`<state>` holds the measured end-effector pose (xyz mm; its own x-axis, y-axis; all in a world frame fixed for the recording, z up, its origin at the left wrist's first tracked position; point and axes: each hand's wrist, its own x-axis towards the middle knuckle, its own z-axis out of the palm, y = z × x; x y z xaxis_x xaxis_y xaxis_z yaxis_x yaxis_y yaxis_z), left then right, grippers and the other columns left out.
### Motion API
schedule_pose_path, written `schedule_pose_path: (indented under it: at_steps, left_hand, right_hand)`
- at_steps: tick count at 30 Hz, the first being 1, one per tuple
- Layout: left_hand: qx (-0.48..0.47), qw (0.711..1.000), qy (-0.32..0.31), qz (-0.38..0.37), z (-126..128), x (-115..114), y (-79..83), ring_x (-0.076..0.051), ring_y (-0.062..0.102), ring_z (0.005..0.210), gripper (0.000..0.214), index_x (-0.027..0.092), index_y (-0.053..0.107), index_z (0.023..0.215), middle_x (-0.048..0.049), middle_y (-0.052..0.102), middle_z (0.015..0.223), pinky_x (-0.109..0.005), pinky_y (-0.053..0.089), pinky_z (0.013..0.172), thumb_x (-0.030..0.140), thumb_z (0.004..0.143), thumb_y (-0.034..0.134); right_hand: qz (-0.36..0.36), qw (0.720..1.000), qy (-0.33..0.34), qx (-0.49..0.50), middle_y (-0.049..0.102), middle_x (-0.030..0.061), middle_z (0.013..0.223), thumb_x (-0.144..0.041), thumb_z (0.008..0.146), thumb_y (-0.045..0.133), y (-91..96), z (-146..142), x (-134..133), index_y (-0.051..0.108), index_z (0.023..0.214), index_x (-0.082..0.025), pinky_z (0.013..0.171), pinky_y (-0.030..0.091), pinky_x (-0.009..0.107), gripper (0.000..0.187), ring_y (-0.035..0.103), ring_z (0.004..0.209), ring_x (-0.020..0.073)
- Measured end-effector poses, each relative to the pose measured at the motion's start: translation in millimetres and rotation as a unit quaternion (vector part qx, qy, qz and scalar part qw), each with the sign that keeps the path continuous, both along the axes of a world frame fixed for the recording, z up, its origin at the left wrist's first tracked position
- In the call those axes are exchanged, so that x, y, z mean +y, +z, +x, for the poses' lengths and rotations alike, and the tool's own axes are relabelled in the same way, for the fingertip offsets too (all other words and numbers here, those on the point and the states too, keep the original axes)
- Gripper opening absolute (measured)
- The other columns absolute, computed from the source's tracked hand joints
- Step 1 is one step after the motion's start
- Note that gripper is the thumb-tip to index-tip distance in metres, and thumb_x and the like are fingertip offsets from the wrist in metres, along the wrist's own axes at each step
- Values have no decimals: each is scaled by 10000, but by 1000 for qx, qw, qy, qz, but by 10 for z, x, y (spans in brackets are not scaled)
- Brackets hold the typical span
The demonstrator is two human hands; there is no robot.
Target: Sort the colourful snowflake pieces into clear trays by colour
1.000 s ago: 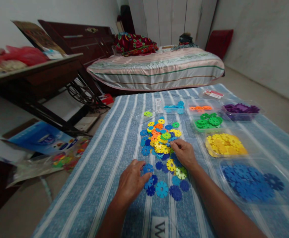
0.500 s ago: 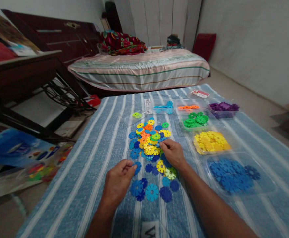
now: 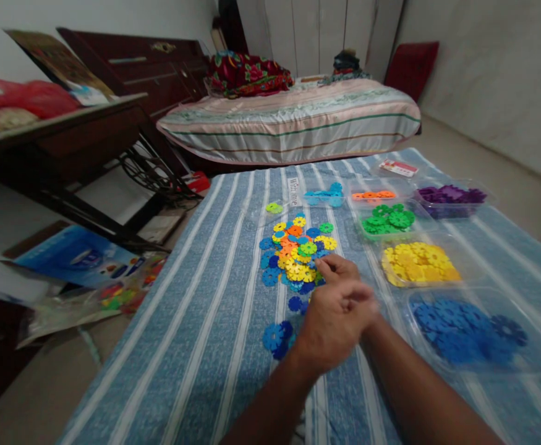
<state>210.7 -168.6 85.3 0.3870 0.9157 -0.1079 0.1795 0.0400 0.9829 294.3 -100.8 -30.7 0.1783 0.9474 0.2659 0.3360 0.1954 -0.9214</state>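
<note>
My left hand (image 3: 337, 318) crosses over my right forearm, blurred, with its fingers pinched. A blue snowflake disc was between these fingertips and no longer lies on the cloth; the fingers hide it now. Behind it, my right hand (image 3: 339, 267) is closed at the right edge of the pile of mixed snowflake discs (image 3: 298, 250); what its fingertips grip, if anything, is hidden. Yellow, orange, blue and green discs overlap in that pile. Several dark and mid-blue discs (image 3: 274, 337) lie nearer me, partly covered by my left arm.
On the right stand clear tubs of blue discs (image 3: 469, 327), yellow discs (image 3: 418, 262), green discs (image 3: 388, 219) and purple discs (image 3: 451, 194). Behind are orange discs (image 3: 372, 195) and light-blue discs (image 3: 326, 194) in tubs. A lime disc (image 3: 274, 208) lies left of a paper label (image 3: 292, 191).
My left hand has lifted the blue disc from the cloth and swung right, across my right forearm. My right hand stays by the pile. The view has turned slightly left.
</note>
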Motion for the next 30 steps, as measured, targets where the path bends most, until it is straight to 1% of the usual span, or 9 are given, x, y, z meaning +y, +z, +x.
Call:
schedule_pose_path:
  at_steps: [2, 5, 9, 11, 14, 18, 21, 26, 30]
  left_hand:
    - [70, 997, 41, 7, -297, 15, -105, -120, 592, 627, 126, 177, 686, 799, 3, 643, 679, -233, 482, 605, 244, 782, 581]
    - [219, 968, 108, 56, -790, 13, -256, -131, 582, 658, 137, 188, 669, 782, -7, 652, 746, -250, 472, 635, 293, 791, 583]
    - [369, 924, 78, 66, -1236, -60, -338, -179, 613, 777, 174, 192, 671, 867, -35, 659, 854, -290, 471, 706, 321, 771, 604]
    - [422, 904, 45, 59, -1315, -100, -319, -186, 610, 802, 203, 192, 672, 905, -40, 650, 897, -301, 460, 734, 311, 747, 626]
    - [454, 890, 14, 44, -1311, -123, -268, -183, 603, 820, 200, 195, 666, 910, -37, 632, 921, -292, 439, 747, 291, 741, 620]
    - [460, 887, 10, 34, -1273, -98, -257, -176, 583, 804, 115, 200, 631, 773, -17, 613, 858, -266, 408, 698, 299, 716, 626]
    - [432, 901, 34, 23, -1301, -87, -321, -156, 547, 713, 138, 203, 572, 676, 18, 582, 732, -247, 376, 630, 318, 674, 648]
    - [264, 959, 90, -52, -1389, -87, -415, -104, 443, 534, 255, 194, 512, 599, 60, 469, 545, -211, 330, 508, 381, 655, 676]
    - [192, 970, 141, -58, -1289, -21, -290, -86, 441, 489, 266, 181, 523, 562, 56, 489, 507, -193, 328, 463, 367, 648, 693]
  right_hand:
    - [-2, 1000, -4, 0, 535, -18, 585, -424, 849, 541, 44, -10, -7, 615, 631, -191, 532, 336, 248, 327, 478, 557, 124]
    - [-1, 1000, -15, -7, 552, -15, 599, -415, 840, 530, 99, -20, -11, 604, 608, -199, 577, 347, 262, 325, 494, 581, 134]
    - [-6, 1000, -15, -6, 560, -14, 602, -422, 832, 531, 110, -19, -17, 610, 612, -204, 584, 347, 268, 320, 502, 584, 142]
    - [-9, 1000, -13, -7, 563, -15, 606, -421, 836, 533, 101, -13, -22, 622, 627, -202, 587, 351, 267, 315, 505, 588, 142]
    - [-13, 1000, -9, -14, 558, -18, 601, -422, 845, 535, 92, 1, -29, 623, 629, -198, 577, 345, 264, 323, 502, 582, 138]
    - [-11, 1000, -9, -18, 555, -19, 595, -423, 851, 535, 94, 8, -30, 625, 625, -199, 570, 344, 263, 331, 497, 578, 137]
    - [-4, 1000, -10, -15, 560, -14, 602, -417, 853, 531, 89, 2, -25, 631, 627, -203, 580, 354, 267, 327, 505, 587, 142]
    - [-6, 1000, -12, -16, 573, -11, 618, -416, 854, 528, 81, -7, -20, 639, 633, -206, 585, 362, 266, 324, 516, 601, 144]
    - [-7, 1000, -15, -17, 570, -12, 611, -415, 851, 530, 96, -10, -21, 632, 621, -206, 586, 358, 265, 328, 514, 596, 144]
